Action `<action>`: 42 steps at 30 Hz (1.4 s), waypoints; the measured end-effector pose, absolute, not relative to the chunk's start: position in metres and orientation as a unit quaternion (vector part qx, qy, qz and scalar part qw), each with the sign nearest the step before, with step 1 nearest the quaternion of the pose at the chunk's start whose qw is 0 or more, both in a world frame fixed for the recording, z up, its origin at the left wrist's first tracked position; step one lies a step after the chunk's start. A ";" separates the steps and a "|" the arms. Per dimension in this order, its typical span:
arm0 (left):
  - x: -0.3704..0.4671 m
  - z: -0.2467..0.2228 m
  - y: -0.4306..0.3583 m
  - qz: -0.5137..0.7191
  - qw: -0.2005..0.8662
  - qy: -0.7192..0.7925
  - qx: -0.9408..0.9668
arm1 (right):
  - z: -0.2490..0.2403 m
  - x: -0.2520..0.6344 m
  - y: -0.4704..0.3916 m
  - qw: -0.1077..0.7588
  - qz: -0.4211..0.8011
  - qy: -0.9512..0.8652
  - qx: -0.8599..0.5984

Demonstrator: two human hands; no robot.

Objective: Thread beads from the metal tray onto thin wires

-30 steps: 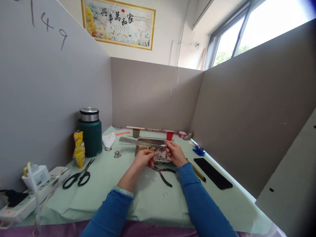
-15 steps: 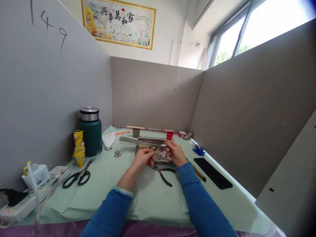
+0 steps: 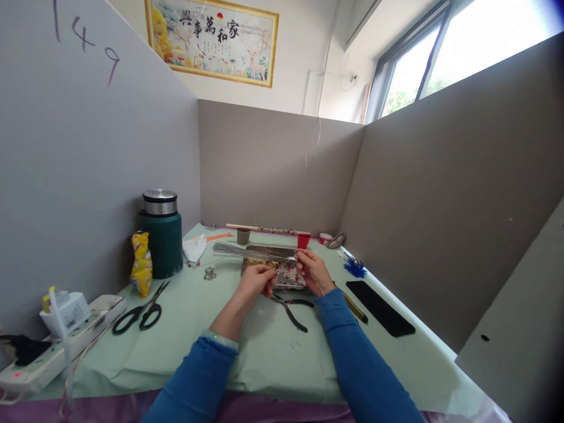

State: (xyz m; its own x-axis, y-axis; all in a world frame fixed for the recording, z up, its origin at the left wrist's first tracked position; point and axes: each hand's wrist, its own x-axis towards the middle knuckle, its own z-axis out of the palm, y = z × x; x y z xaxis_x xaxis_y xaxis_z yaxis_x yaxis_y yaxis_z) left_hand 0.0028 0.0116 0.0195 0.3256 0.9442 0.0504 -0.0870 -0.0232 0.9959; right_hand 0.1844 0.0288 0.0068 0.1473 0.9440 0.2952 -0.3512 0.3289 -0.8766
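Note:
Over the bead tray, my left hand (image 3: 256, 281) is closed in a pinch on a thin wire (image 3: 287, 263). My right hand (image 3: 314, 272), slightly higher and to the right, pinches the same fine wire between thumb and fingertips. Small red, white and gold beads (image 3: 288, 274) fill much of the tray below. A bundle of straight grey wires (image 3: 233, 251) lies across the tray's far side. Pliers with dark handles (image 3: 293, 316) rest open just in front of it. Beside my right forearm is a yellow-and-black handled tool (image 3: 356, 309), partly hidden.
On the left are black-handled scissors (image 3: 147, 311), a green flask (image 3: 162, 244), a yellow packet (image 3: 141, 264) and a power strip (image 3: 94, 314). A black phone-like slab (image 3: 379, 308) lies right. A brown cup (image 3: 242, 237) and red cup (image 3: 303, 241) stand behind. Grey partitions enclose the table.
My right hand has shifted very slightly, and both hands keep their pinch on the wire. Nothing else has visibly moved.

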 end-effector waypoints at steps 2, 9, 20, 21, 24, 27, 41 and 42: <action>0.003 0.019 0.012 0.439 0.588 0.375 0.566 | 0.007 0.184 0.029 0.681 0.477 -0.447 -0.330; 0.002 0.017 0.014 0.437 0.622 0.354 0.545 | 0.011 0.181 0.024 0.671 0.496 -0.453 -0.314; 0.002 0.015 0.015 0.421 0.700 0.309 0.487 | 0.011 0.170 0.015 0.600 0.438 -0.560 -0.367; 0.003 0.015 0.015 0.418 0.704 0.307 0.485 | 0.011 0.169 0.015 0.595 0.429 -0.568 -0.374; 0.003 0.016 0.015 0.407 0.717 0.300 0.480 | 0.010 0.169 0.015 0.593 0.404 -0.578 -0.389; 0.002 0.016 0.015 0.394 0.724 0.295 0.484 | 0.010 0.169 0.015 0.590 0.390 -0.586 -0.395; 0.000 0.015 0.015 0.374 0.712 0.278 0.525 | 0.015 0.164 0.008 0.577 0.397 -0.608 -0.374; 0.000 0.015 0.014 0.374 0.709 0.277 0.530 | 0.015 0.164 0.008 0.579 0.396 -0.607 -0.373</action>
